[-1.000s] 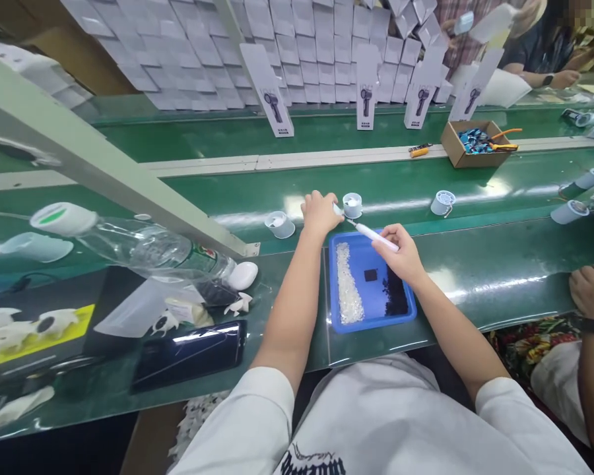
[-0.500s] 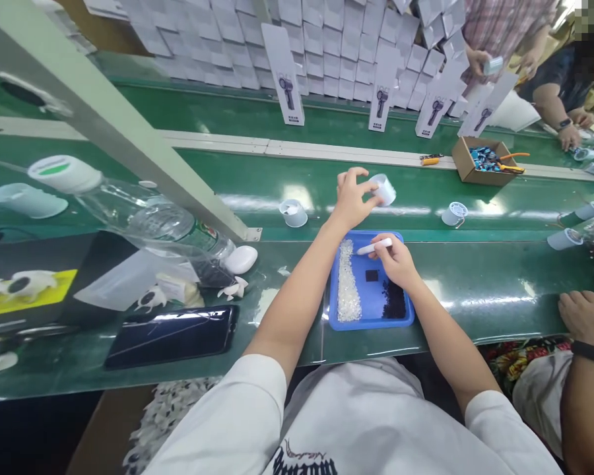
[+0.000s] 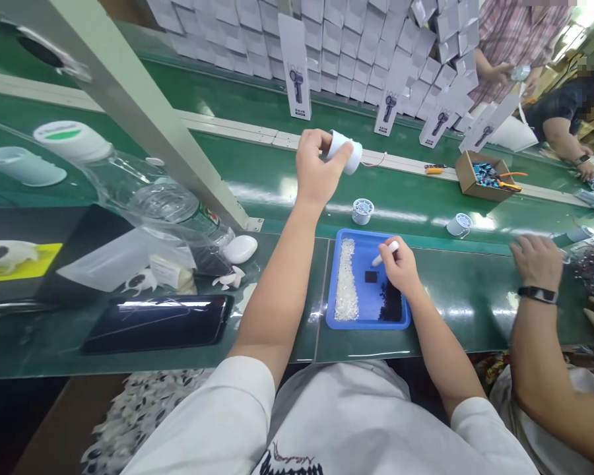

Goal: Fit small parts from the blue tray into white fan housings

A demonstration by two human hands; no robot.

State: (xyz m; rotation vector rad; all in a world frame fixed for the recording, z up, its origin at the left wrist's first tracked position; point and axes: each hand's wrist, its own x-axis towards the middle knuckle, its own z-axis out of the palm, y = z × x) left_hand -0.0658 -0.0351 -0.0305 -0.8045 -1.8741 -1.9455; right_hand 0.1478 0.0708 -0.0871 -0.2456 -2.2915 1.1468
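My left hand (image 3: 319,168) grips a white cylindrical part (image 3: 345,153), tilted on its side above the green bench, with thin wires trailing to its right. My right hand (image 3: 400,267) is closed around a white pen-like tool (image 3: 385,253), its tip pointing down and left over the blue tray (image 3: 371,323). Inside this tray lie clear small pieces (image 3: 346,290) on the left, black small pieces (image 3: 391,302) on the right and a dark square (image 3: 371,277) between them. Just behind the tray stands another white cylindrical part (image 3: 363,211).
A slanted metal post (image 3: 148,105), a plastic bottle (image 3: 153,198) and a black phone (image 3: 158,323) are at left. Another white part (image 3: 459,225) and a cardboard box (image 3: 485,177) stand at right. A neighbour's hand (image 3: 539,264) is over the bench at right.
My left hand has moved left and up, holding a white part. One white part now stands behind the tray, and the one farther left is gone. The neighbour's hand has reached forward.
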